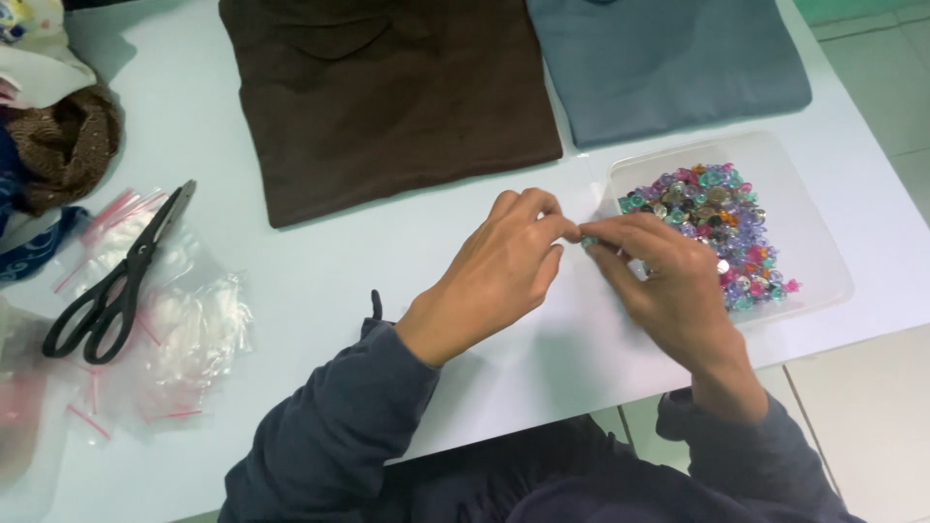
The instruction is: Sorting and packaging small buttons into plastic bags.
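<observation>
View from the head camera, looking down over a white bench [320, 261]. Nearest the viewer, two dark blue sleeves [329, 436] lead to the hands, which meet above the bench. The left hand [499, 276] has its grip pinched nearly closed, thumb against forefinger; the right hand [664, 281] is curled the same way, and the fingertips of both touch at one spot, where a small pale bead [585, 240] shows between them. Whether one hand or both have hold of it cannot be told. Just beyond the right hand, and partly hidden by it, a shallow clear plastic tray [823, 261] holds a heap of small coloured beads [712, 218] in purple, teal, pink and orange. At the left of the bench, black scissors [116, 281] lie closed across a pile of small clear bags with red strips [184, 339]. Farther off lie a folded brown cloth [387, 97] and, beside it to the right, a folded grey-blue cloth [668, 63]. A brown knitted item [68, 140] sits at the far left edge.
</observation>
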